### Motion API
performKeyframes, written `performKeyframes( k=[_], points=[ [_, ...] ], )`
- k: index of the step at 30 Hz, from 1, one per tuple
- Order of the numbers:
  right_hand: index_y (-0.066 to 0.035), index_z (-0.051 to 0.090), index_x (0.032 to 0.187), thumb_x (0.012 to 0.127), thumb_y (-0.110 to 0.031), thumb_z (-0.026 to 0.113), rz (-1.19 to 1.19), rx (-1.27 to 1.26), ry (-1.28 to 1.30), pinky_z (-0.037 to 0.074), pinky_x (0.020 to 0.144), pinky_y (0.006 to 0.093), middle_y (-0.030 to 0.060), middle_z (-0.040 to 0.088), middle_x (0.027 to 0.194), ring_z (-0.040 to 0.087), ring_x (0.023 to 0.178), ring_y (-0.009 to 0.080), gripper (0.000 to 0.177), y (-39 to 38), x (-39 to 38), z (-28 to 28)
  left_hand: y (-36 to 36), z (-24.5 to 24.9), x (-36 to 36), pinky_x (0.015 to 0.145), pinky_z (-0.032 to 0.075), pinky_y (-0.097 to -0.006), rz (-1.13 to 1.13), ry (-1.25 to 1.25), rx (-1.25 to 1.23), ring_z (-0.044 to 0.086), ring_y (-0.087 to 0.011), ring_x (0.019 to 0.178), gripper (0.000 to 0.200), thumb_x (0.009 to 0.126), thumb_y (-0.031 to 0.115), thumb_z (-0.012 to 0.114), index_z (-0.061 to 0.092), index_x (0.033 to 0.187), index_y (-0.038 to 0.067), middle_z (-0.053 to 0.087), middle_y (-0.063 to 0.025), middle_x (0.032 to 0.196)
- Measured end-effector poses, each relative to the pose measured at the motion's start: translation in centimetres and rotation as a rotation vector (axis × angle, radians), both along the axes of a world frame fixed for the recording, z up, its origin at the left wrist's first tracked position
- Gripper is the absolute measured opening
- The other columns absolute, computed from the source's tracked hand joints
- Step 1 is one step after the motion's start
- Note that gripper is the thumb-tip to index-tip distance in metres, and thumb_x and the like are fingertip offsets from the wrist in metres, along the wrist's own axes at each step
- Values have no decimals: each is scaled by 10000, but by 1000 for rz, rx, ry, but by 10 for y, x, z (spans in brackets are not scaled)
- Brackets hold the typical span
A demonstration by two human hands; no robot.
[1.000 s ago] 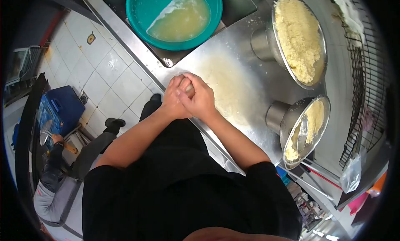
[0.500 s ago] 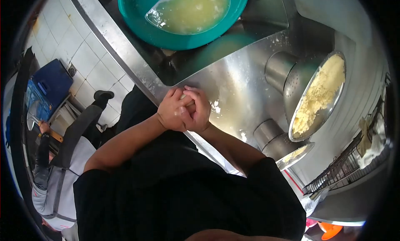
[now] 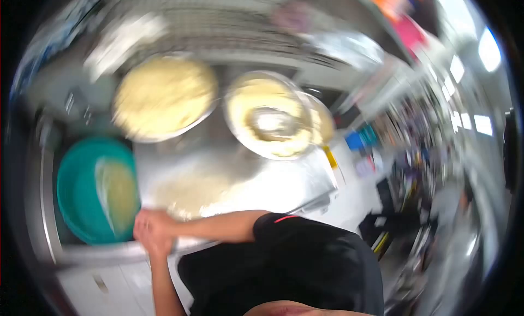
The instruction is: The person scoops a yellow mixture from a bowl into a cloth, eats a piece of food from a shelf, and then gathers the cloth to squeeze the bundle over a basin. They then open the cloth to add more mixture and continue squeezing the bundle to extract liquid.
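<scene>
My left hand (image 3: 157, 244) and my right hand (image 3: 148, 222) are clasped together, fingers wrapped over each other, at the front edge of the steel counter (image 3: 262, 177). Whatever lies between the palms is hidden, and motion blurs the fingers. Just left of them, a green basin (image 3: 68, 174) sits in the sink, with a pale yellowish liquid (image 3: 120, 193) showing in it. Beyond the hands stands a wide metal bowl (image 3: 158, 137) heaped with a crumbly yellow dough-like mass (image 3: 164, 97).
A second metal bowl (image 3: 232, 125) holds more yellow mass around a shiny rounded metal thing (image 3: 273, 122). Pale smears (image 3: 191, 193) mark the counter between bowls and hands. A wire rack (image 3: 218, 21) runs along the back. Blurred shelving and goods fill the right side.
My view has swung round strongly, so the basin now appears at left and the bowls at the back. My hands stay clasped and now appear beside the basin. The other person has left view.
</scene>
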State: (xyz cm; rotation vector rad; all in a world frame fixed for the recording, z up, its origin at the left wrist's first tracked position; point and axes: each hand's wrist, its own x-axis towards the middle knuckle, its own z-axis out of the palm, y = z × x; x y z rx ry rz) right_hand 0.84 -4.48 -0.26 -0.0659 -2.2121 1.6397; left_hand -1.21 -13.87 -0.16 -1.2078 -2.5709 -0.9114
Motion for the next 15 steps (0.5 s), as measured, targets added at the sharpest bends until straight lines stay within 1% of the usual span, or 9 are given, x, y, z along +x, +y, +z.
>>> performKeyframes(
  k=[1,2,3,4,6,11,13,15],
  points=[
    [-106,615,912,757,-182,606,9,34,136,479,708,389,99,592,882,588,843,309,172,2,2,5,2,0,-1,907,425,-468,-14,0,1,561,-297,1031,534,628,289,729,585,1104,96,592,-107,1084],
    [-102,590,968,750,-195,621,-75,173,136,459,744,408,115,552,927,554,875,336,238,-4,7,9,2,0,-2,906,426,-466,-24,-3,-6,562,-296,1030,529,632,285,727,584,1104,94,592,-107,1084],
    [-96,579,989,749,-189,620,-97,170,185,454,758,413,125,536,959,543,890,343,261,-9,15,11,3,1,0,904,427,-465,-14,-7,-12,562,-295,1029,525,635,281,724,584,1105,92,592,-107,1084],
    [-90,568,1010,748,-184,620,-91,166,226,449,771,419,135,520,991,532,905,350,283,-7,6,18,3,2,-6,903,428,-464,-7,-15,-25,562,-295,1028,521,639,276,721,584,1105,89,592,-107,1084],
    [-60,551,1009,718,-210,629,-108,211,322,433,775,431,146,506,987,521,919,357,336,-6,21,19,1,-3,-3,900,430,-462,16,-34,-36,563,-294,1026,512,646,267,716,583,1106,85,592,-107,1085],
    [-73,522,1041,695,-238,642,-113,267,353,398,806,439,141,490,995,497,955,350,402,0,66,-4,-5,-26,27,893,436,-455,106,-88,-35,565,-290,1020,491,664,245,702,581,1108,73,592,-106,1086],
    [-79,514,1044,686,-246,646,-134,268,348,388,807,438,141,486,992,491,954,346,417,-1,71,-9,-6,-36,32,891,438,-453,129,-105,-31,566,-289,1018,483,672,236,697,580,1109,68,593,-106,1086],
    [-79,520,1005,671,-261,651,-134,319,288,384,765,422,129,482,950,490,903,326,402,-2,70,-10,-7,-41,32,888,440,-451,139,-130,-29,567,-288,1015,474,679,227,691,579,1110,64,593,-105,1086]
  ],
)
